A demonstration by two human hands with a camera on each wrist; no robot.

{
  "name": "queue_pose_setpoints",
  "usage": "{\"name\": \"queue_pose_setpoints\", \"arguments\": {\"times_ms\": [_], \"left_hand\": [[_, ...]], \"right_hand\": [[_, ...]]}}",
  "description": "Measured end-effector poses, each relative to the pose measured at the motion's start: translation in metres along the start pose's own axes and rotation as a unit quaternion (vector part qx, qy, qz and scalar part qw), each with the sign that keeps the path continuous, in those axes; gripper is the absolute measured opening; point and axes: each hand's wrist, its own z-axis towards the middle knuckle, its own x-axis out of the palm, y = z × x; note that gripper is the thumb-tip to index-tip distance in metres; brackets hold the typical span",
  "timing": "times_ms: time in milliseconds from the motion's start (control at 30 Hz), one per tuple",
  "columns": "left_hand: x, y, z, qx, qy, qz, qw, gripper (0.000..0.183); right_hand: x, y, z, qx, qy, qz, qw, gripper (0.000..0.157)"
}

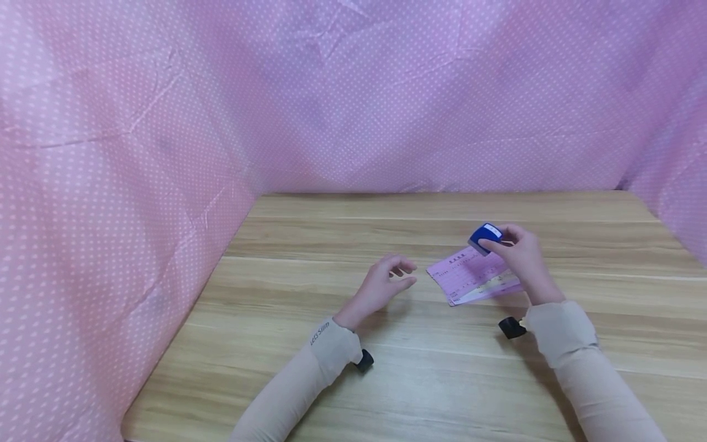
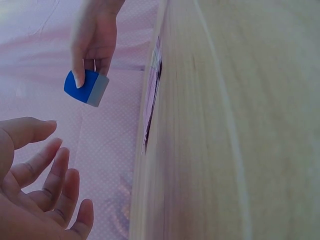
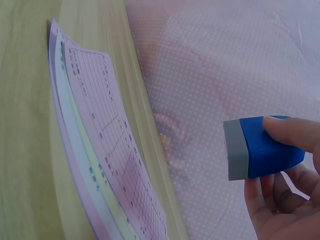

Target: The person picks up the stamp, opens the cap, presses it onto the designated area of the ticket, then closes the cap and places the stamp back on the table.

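Note:
My right hand (image 1: pixel 526 259) pinches a blue stamp (image 3: pixel 267 146) between thumb and fingers, its grey base facing down toward the paper. Below it on the table lies a pad of printed forms (image 1: pixel 461 275), pink on top with white and yellow sheets showing at the edge. In the right wrist view the stamp's grey end (image 3: pixel 235 150) stands apart from the form's printed lines. To the left of the forms hovers my left hand (image 1: pixel 381 283), fingers loosely bent and holding nothing; the left wrist view shows its thumb and fingers spread apart.
The wood-grain table (image 1: pixel 265 270) reaches back to a pink dotted cloth (image 1: pixel 353 110) that hangs behind it and along both sides. Each wrist carries a band with a small black camera, one (image 1: pixel 512 328) on the right and one (image 1: pixel 364 361) on the left.

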Motion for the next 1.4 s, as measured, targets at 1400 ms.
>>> {"name": "queue_pose_setpoints", "arguments": {"times_ms": [1400], "left_hand": [[0.000,0.000,-0.002,-0.008,-0.001,-0.004,1.0000,0.024]], "right_hand": [[-0.038,-0.028,0.005,0.093,-0.020,-0.030,0.995,0.055]]}}
